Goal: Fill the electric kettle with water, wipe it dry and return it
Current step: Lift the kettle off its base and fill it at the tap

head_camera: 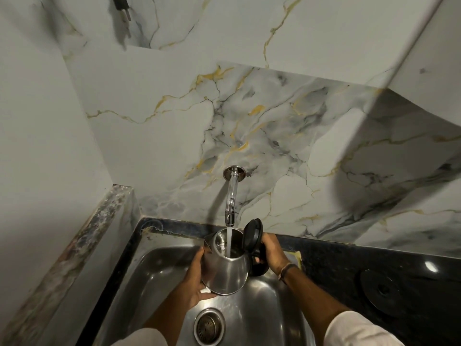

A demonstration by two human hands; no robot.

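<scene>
A steel electric kettle (225, 268) is held upright over the sink (159, 268), its black lid (254, 233) flipped open to the right. Water runs from the chrome wall tap (231, 196) straight into the kettle's mouth. My left hand (197, 280) cups the kettle's body and base from the left. My right hand (272, 253) is wrapped around the black handle on the right. The round black kettle base (384, 290) lies on the dark counter to the right.
The steel sink has a round drain (209, 327) below the kettle. A dark granite counter (331, 265) runs to the right. Marble-patterned tiles cover the wall behind, a white cabinet overhangs at the upper right, and a black plug (121, 3) hangs at the top left.
</scene>
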